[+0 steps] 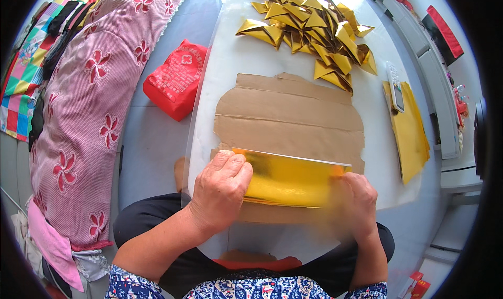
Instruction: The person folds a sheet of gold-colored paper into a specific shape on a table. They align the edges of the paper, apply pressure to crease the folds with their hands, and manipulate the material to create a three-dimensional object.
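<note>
A sheet of shiny gold foil paper (289, 181) is stretched between my two hands, over the near part of a flat piece of brown cardboard (290, 110). Its far edge shows a thin white strip. My left hand (224, 187) grips the sheet's left end, fingers curled over the corner. At the right end my right hand (357, 197) pinches the other corner; the area just below it is blurred. Farther up the white table lies a heap of folded gold paper pieces (314, 20), reaching close to the cardboard's far edge.
The white table (220, 63) has a clear cover. On its right lie a stack of gold sheets (410, 134) and a white handheld device (395, 87). A red bag (177, 79) bearing writing stands to the left, near a sofa with a pink floral cover (94, 102). Cabinets (432, 71) line the right.
</note>
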The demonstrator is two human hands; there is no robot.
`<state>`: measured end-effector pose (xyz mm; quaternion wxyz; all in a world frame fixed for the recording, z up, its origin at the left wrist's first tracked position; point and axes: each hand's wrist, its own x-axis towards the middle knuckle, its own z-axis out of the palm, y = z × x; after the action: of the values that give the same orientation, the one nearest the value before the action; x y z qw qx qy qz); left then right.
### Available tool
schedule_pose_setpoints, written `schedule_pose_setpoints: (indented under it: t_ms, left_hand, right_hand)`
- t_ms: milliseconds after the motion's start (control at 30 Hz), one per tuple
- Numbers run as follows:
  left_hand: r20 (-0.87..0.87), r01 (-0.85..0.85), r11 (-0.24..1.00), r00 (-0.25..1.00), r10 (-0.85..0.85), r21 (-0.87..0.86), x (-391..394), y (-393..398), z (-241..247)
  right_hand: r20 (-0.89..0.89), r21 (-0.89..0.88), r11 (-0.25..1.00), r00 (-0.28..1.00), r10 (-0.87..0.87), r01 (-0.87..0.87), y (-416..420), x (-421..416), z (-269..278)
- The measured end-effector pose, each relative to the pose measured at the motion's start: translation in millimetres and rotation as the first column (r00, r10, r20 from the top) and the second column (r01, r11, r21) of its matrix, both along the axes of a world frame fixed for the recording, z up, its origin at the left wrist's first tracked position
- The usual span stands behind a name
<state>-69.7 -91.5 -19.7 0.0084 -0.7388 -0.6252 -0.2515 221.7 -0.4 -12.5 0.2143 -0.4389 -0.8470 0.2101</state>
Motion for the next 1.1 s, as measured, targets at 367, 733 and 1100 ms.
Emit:
schedule_pose_setpoints:
  t_ms: [367, 733, 1100]
  left_hand:
    - [-0.266, -0.004, 0.997, 0.964, -0.016, -0.072, 23, -9, 6]
    - [-0.366, -0.013, 0.992, 0.93, -0.033, -0.122, 34, -17, 1]
    - [-0.354, -0.032, 0.987, 0.935, -0.027, -0.159, 36, -20, -3]
  right_hand:
    - [0.04, 0.07, 0.996, 0.998, 0.046, -0.049, 3, 6, -8]
    - [0.246, 0.083, 0.997, 0.969, -0.016, -0.005, 1, 2, -3]
    - [-0.047, 0.245, 0.906, 0.929, 0.367, -0.346, -20, -76, 5]
